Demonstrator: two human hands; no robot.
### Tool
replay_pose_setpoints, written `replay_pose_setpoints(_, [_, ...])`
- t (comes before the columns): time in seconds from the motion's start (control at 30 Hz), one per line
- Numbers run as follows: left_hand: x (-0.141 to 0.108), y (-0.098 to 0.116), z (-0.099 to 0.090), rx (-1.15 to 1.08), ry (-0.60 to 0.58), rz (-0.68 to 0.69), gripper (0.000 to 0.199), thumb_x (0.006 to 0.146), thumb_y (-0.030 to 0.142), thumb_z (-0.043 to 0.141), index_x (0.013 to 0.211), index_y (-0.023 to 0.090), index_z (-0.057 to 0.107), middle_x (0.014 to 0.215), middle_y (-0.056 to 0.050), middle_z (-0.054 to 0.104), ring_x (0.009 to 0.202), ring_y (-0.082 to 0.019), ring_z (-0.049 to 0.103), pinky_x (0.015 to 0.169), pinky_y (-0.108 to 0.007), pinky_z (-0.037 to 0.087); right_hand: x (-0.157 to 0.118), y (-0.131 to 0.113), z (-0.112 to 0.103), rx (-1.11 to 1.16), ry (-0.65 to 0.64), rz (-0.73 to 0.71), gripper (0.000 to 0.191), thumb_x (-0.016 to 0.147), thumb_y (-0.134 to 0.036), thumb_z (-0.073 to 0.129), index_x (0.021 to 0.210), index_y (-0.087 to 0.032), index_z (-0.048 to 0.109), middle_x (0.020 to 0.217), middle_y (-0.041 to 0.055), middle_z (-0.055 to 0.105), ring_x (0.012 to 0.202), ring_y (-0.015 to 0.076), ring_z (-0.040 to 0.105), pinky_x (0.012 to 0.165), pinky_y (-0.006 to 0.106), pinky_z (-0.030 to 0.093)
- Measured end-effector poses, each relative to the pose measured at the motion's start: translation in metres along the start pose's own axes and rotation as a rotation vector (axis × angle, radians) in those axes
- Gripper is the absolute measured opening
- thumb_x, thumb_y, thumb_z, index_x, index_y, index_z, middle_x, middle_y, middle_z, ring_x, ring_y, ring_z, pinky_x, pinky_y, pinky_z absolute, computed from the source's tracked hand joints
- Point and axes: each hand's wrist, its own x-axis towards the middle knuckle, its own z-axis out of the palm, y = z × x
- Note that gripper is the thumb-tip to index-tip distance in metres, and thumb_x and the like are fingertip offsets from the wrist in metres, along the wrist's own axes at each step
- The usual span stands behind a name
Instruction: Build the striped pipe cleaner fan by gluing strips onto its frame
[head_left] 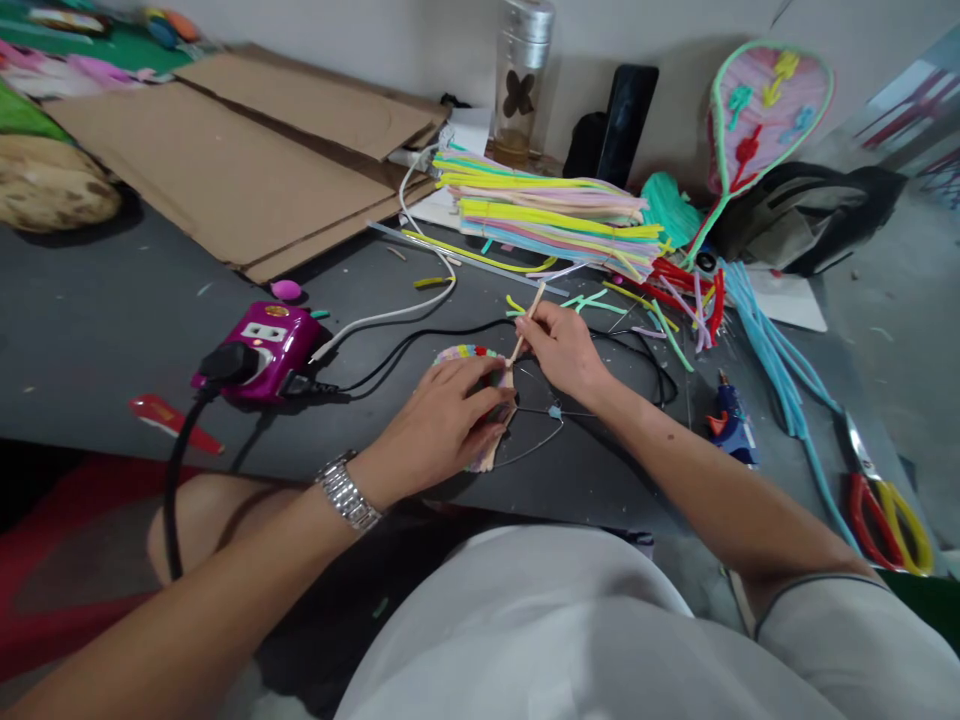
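My left hand [454,412] rests over a small wire frame [561,432], its fingers bent and gripping the part wound in striped, many-coloured pipe cleaners [466,352]. Much of that wound part is hidden beneath the palm. Between the thumb and fingers of my right hand [568,350] is a peach pipe cleaner [534,308], which slants down to the frame's upper edge by my left fingertips. Bare wires of the frame stretch to the right, meeting at a small pale-blue knot [555,411].
Bundled pipe cleaners [555,225] lie behind my hands, near a glass bottle [517,90] and a phone [628,125]. A purple power socket [262,345] and cables sit left. At right are a glue gun [731,425], scissors [881,510] and blue pipe cleaners [776,360]. Cardboard [217,175] covers the back left.
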Motion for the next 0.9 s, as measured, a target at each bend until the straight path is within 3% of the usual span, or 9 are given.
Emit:
replay_pose_setpoints(0.2, [-0.001, 0.000, 0.000, -0.026, 0.002, -0.002, 0.032, 0.100, 0.025, 0.058, 0.132, 0.024, 0.064, 0.151, -0.014, 0.054, 0.140, -0.032, 0.051, 0.114, -0.056, 0.044, -0.001, 0.003, 0.001, 0.077, -0.012, 0.034, 0.026, 0.096, -0.032, 0.060, 0.073, -0.022, 0.058, 0.061, -0.0018, 0.065, 0.060, 0.0143, 0.059, 0.061, 0.028, 0.046])
replay_pose_setpoints(0.6, [0.000, -0.001, -0.001, -0.017, -0.014, 0.007, 0.033, 0.102, 0.029, 0.057, 0.133, 0.023, 0.064, 0.150, -0.013, 0.058, 0.143, -0.032, 0.049, 0.118, -0.057, 0.042, 0.006, -0.001, 0.000, 0.166, -0.105, 0.095, 0.023, 0.095, -0.018, 0.060, 0.072, -0.020, 0.060, 0.058, -0.0018, 0.064, 0.055, 0.0138, 0.058, 0.065, 0.029, 0.048])
replay_pose_setpoints(0.9, [-0.001, -0.002, -0.001, -0.035, 0.001, 0.017, 0.034, 0.100, 0.026, 0.059, 0.133, 0.025, 0.064, 0.150, -0.013, 0.057, 0.140, -0.032, 0.052, 0.116, -0.058, 0.043, 0.008, -0.003, -0.006, 0.309, -0.151, 0.124, 0.022, 0.093, -0.024, 0.068, 0.072, -0.021, 0.062, 0.059, -0.0022, 0.065, 0.053, 0.0114, 0.058, 0.058, 0.026, 0.050])
